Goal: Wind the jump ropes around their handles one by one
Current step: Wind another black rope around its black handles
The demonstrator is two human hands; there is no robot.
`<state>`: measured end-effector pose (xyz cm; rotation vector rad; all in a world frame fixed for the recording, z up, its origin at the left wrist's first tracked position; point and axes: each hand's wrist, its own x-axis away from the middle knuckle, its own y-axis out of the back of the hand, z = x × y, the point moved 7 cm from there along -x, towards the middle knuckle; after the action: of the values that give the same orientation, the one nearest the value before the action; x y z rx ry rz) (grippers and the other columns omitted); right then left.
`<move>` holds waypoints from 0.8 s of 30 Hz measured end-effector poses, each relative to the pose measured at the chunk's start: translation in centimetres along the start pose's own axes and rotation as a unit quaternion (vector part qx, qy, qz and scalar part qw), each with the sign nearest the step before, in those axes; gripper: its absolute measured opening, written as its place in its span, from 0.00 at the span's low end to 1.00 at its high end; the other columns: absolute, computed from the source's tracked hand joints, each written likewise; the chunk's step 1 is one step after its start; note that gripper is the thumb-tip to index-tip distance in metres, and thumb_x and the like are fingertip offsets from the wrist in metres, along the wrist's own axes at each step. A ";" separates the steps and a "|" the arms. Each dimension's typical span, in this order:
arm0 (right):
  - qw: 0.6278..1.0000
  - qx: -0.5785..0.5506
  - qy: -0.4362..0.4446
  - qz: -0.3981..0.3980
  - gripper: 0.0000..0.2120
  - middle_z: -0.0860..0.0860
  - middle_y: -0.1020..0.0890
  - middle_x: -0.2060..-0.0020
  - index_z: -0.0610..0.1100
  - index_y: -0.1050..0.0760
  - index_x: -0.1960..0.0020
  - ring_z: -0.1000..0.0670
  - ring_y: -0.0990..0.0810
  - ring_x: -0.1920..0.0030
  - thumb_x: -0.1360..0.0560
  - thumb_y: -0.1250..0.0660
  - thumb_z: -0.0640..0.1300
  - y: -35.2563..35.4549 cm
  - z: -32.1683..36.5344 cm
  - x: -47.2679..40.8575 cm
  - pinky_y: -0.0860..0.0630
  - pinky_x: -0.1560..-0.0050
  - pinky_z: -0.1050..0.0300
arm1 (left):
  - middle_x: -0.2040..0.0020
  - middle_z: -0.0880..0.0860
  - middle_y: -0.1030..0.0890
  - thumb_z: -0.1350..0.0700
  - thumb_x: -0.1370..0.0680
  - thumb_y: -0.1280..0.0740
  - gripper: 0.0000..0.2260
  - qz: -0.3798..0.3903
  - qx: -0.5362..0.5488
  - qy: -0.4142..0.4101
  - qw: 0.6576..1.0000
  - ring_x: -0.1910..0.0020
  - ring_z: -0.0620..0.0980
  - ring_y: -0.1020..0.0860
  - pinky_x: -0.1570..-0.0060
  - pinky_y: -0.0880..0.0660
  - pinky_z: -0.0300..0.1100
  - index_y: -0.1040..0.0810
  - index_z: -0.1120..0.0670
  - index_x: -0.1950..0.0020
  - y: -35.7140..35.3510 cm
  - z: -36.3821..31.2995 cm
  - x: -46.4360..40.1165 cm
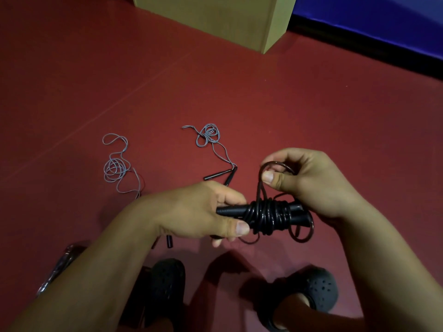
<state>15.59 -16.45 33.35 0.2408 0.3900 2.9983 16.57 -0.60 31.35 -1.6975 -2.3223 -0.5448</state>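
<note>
Left hand (203,212) grips black handles (233,209) | right hand (306,180) pinches rope loop (273,165) | risk: slack loop slipping, coils (269,218) unwinding.

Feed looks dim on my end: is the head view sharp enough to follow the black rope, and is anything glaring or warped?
Head view: dim and a bit soft, glare streaks on the wound black rope between left hand and right hand; wide-angle bending at edges; shoes in shadow.
</note>
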 end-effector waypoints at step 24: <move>0.977 0.189 -0.020 0.092 0.11 0.55 0.20 0.69 0.48 0.24 0.55 0.61 0.27 0.73 0.18 0.41 0.48 -5.9 -1.4 0.7 0.32 0.67 0.64 | 0.66 0.54 0.21 0.52 0.21 0.34 0.11 -0.288 0.087 -0.053 0.952 0.72 0.49 0.24 0.64 0.27 0.39 0.24 0.58 0.59 4.9 -0.1 0.4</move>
<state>15.18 -11.06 30.55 0.3867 0.9870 3.0640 21.11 1.03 32.45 -0.9789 -2.8475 -0.3272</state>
